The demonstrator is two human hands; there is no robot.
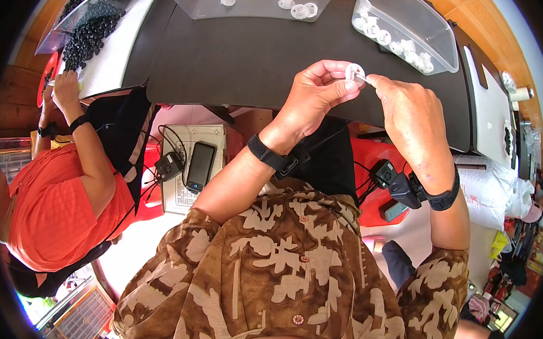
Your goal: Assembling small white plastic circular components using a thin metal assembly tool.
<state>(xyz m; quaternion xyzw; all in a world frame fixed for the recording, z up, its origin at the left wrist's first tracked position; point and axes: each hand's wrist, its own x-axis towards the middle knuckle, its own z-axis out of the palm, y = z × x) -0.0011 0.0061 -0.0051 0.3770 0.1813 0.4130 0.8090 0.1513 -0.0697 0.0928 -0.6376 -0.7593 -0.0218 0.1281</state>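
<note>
Above the near edge of the dark table, my left hand (308,100) pinches a small round white plastic part (354,70) between thumb and fingers. My right hand (411,110) is closed, its thumb and forefinger together at the part's right side. A thin pale piece shows between those fingertips and reaches the part; its kind is too small to tell. To the right, similar white parts (384,38) lie in a clear plastic bin (443,41). Another clear bin (214,11), at the far side, holds several more.
At the left a co-worker in a red shirt (70,198) handles something near a pile of small black pieces (90,41) on a white surface. A phone-like black device (201,166) lies on a box below the table edge. White bags (487,192) stand at the right.
</note>
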